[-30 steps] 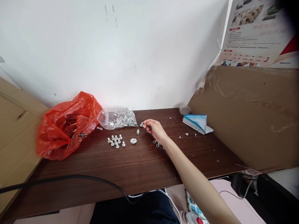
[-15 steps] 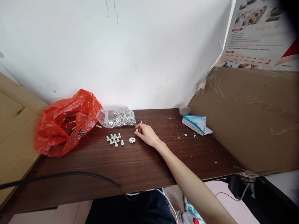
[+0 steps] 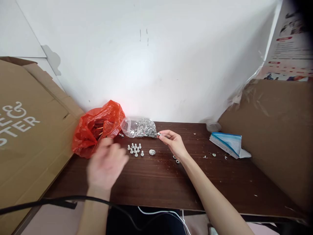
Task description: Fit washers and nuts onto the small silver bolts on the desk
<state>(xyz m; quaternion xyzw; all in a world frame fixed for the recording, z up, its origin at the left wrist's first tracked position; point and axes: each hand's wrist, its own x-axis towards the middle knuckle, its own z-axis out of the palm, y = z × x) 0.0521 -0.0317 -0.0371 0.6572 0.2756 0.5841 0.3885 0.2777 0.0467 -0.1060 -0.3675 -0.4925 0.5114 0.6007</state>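
Note:
My right hand (image 3: 174, 143) is closed in a pinch, thumb and forefinger on a small shiny bolt (image 3: 158, 134), partly hidden by the fingertips. It hovers just right of a clear plastic bag (image 3: 144, 128) full of small metal parts. My left hand (image 3: 107, 164) is raised over the table's left side, in front of a red plastic bag (image 3: 97, 120); motion smears its fingers. Between the hands stand several bolts (image 3: 136, 150), mostly upright on their heads. Flat washers (image 3: 152, 152) lie to their right. Two hex nuts (image 3: 177, 161) rest beside my right wrist.
Cardboard walls the dark wooden table (image 3: 151, 182) at left (image 3: 44, 130) and right (image 3: 271, 130). A folded blue-and-white packet (image 3: 227, 143) and a round clear lid (image 3: 213, 126) sit at the right. A black cable (image 3: 80, 197) crosses in front of my left forearm.
My left hand has come into view at the left. The right hand has lifted slightly with the bolt, uncovering two nuts by the wrist. The view has shifted left.

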